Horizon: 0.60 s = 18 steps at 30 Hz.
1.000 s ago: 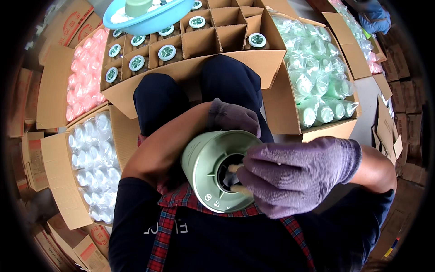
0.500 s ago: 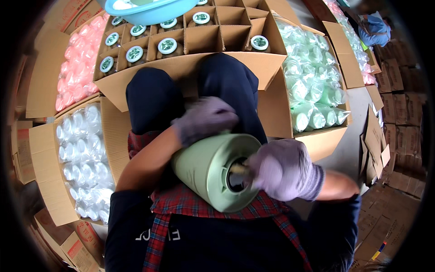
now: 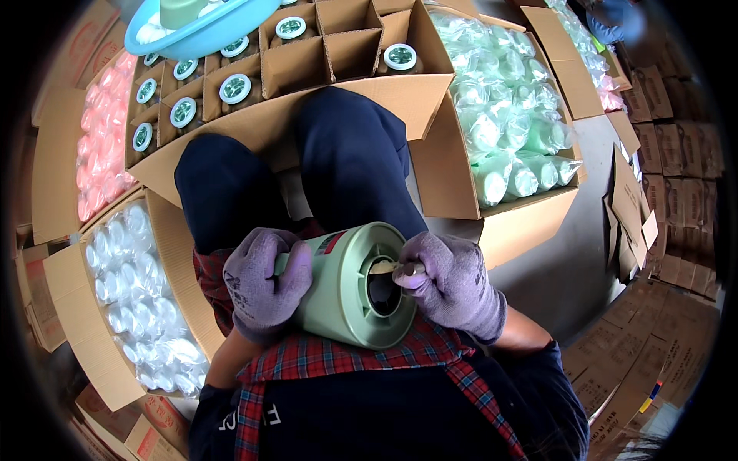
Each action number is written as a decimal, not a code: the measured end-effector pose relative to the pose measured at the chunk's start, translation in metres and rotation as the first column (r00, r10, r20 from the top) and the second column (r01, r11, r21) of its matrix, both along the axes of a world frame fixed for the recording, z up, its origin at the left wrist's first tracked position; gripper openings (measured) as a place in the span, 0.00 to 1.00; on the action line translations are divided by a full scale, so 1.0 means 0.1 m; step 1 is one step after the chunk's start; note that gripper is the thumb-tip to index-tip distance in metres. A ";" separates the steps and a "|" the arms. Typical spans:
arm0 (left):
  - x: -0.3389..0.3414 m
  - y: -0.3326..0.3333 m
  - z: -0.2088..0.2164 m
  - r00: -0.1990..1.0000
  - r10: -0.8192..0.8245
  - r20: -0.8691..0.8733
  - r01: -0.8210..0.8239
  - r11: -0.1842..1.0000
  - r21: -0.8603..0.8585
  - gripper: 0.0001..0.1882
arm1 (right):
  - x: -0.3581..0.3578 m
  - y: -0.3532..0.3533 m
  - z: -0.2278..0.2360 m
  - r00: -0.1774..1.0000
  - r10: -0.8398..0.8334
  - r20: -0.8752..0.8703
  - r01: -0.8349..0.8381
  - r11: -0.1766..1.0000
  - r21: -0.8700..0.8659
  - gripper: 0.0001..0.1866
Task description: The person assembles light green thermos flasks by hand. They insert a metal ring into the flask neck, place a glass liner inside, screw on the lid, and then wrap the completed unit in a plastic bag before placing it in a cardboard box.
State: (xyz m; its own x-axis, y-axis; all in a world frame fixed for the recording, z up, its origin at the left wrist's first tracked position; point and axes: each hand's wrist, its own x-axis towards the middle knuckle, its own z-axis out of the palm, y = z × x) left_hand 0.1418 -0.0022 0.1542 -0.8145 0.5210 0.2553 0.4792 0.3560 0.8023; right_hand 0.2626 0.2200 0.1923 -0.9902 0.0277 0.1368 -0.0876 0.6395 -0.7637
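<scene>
On my lap lies a pale green, round-bodied vessel (image 3: 355,323), probably a vacuum flask casing, tilted so its ringed end faces up toward me. A dark, glossy interior shows through the round opening in that end. My left hand (image 3: 265,284), in a purple-grey glove, is closed round the handle on its side. At the opening's rim, my gloved right hand (image 3: 453,284) pinches a small tool (image 3: 412,270) with a pale, flat end reaching into the opening and a greyish butt. Most of the tool is hidden by the fingers.
Ahead stands a divided carton (image 3: 307,100) with several round-topped containers (image 3: 234,89). A blue basin (image 3: 196,38) rests over its far left. Open cartons hold bagged pink pieces (image 3: 104,146), clear pieces (image 3: 138,284) and green pieces (image 3: 511,115). Flattened cardboard (image 3: 630,207) leans at right.
My left hand has moved from above the vessel to the handle at its side. The vessel has turned and shifted slightly left, while my right hand stays at the opening.
</scene>
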 end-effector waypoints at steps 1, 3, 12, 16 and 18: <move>0.01 0.03 0.03 1.000 -0.005 -0.004 0.005 1.000 -0.004 0.08 | -0.01 0.08 -0.07 0.998 0.030 -0.048 -0.031 0.999 -0.023 0.12; 0.01 0.04 0.03 1.000 0.003 -0.014 -0.003 1.000 -0.002 0.09 | -0.09 0.35 -0.01 0.976 0.206 -0.066 -0.203 0.978 0.057 0.11; -0.50 -0.10 0.07 0.907 0.182 0.380 -0.214 0.976 0.044 0.14 | -0.88 1.65 -0.32 0.857 -0.498 -0.130 0.514 0.817 0.261 0.23; -0.48 -0.66 0.00 0.955 -0.294 0.040 0.295 0.955 -0.038 0.25 | -1.53 1.95 -0.75 0.799 -0.601 0.008 0.515 0.691 0.507 0.25; -0.45 -0.71 0.05 0.903 -0.403 -0.150 0.375 0.909 -0.182 0.25 | -1.75 2.17 -1.26 0.778 -0.588 0.221 0.338 0.689 0.641 0.23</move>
State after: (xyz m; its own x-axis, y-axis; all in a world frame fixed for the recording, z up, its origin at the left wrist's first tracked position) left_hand 0.0968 -0.0730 0.1588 -0.4863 0.8293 0.2752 0.7346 0.2175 0.6427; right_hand 0.0879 0.4373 0.0664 -0.8336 0.5432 -0.1007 0.5523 0.8160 -0.1704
